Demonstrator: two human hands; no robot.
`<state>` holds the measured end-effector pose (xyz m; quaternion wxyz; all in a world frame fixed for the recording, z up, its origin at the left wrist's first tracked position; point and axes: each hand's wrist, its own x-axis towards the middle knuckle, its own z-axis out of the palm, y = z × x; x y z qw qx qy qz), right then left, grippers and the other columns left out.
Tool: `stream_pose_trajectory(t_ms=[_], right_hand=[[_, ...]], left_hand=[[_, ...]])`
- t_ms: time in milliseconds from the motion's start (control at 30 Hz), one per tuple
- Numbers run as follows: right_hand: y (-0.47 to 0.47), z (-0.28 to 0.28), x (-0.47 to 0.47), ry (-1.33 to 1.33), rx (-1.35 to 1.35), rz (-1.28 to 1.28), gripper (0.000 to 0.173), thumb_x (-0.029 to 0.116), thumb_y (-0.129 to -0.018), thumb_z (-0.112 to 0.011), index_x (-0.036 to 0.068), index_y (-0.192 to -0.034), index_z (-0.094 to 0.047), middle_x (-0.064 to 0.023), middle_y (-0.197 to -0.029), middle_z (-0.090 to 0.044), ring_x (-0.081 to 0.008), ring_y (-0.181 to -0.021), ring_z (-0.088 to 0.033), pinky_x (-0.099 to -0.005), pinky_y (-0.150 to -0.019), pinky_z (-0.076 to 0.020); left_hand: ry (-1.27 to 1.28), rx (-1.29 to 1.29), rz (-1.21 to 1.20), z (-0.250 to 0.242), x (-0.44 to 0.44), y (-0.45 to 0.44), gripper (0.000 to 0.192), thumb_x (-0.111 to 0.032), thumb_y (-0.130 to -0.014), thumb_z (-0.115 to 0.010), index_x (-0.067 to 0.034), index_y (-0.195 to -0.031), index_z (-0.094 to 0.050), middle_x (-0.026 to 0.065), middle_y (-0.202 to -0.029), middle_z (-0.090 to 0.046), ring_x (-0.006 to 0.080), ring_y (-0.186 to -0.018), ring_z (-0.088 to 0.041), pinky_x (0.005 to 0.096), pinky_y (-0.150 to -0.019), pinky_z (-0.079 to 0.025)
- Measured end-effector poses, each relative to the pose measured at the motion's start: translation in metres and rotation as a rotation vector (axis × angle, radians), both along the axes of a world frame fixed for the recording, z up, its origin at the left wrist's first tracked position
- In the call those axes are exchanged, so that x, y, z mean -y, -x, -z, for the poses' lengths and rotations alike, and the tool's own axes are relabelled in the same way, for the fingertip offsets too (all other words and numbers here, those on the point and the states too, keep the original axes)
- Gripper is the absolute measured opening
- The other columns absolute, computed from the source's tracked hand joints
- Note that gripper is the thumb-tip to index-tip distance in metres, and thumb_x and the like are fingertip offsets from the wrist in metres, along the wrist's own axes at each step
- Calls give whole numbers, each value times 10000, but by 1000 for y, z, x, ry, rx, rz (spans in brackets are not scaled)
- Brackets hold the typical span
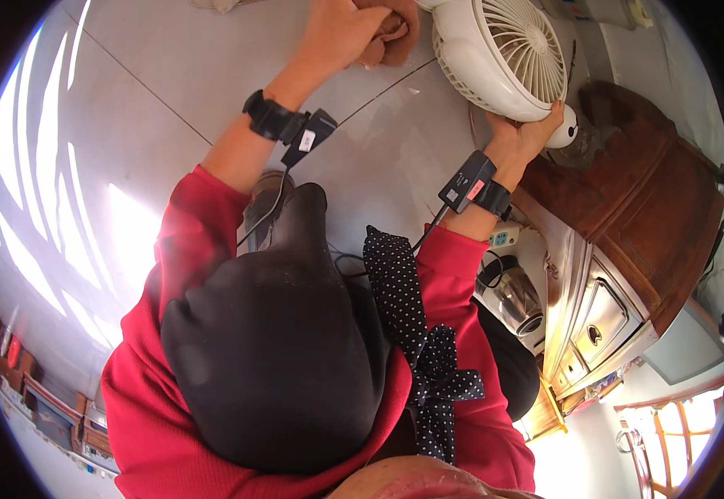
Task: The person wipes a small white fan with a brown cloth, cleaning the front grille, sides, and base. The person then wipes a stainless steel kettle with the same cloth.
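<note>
At the top of the head view, my left hand (343,31) grips a folded brown cloth (399,37); part of it runs past the picture's top edge. To the right, a white electric fan (493,56) with a round grille tilts over the floor. My right hand (527,134) holds the fan at its lower rim, the thumb on the grille's edge. A small white round figure (562,128) with a black eye mark shows beside that hand. Both wrists wear black straps with cabled boxes. Cloth and fan are apart.
A brown wooden cabinet (636,181) with drawers stands at the right. Near it are a power strip (504,236) and a shiny metal container (514,299) on the floor. A shoe (265,209) shows below my left forearm. Grey tiles (150,81) cover the floor.
</note>
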<state>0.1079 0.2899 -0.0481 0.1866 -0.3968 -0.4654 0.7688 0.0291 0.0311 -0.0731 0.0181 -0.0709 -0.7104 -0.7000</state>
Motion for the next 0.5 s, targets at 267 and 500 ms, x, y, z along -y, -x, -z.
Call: stream_pose_trajectory(t_ms=[267,500], right_hand=[[-4,-7,7,43,-66,-12,714,549,-941,-559,125,-1505,-452,-99,-1533,-485,-331,-1375,-484,-612,-1072,-435],[-3,-9,17,59,-86,46,699,533,-934,-567,127,-1496,-472,-83,-1530,-494,-328,-1364,-493,-613,-1067,-436]], left_hand=[[314,-260,53,-40,-40,-45,547,-132,-846,-719,-66,-1332,-477,216,-1134,-653,455,-1062,-628,513,-907,-502],[49,-39,139,1,-48,-35,370,-123,-903,-649,-49,-1250,-547,215,-1084,-678,393,-1037,-674,446,-896,-524]])
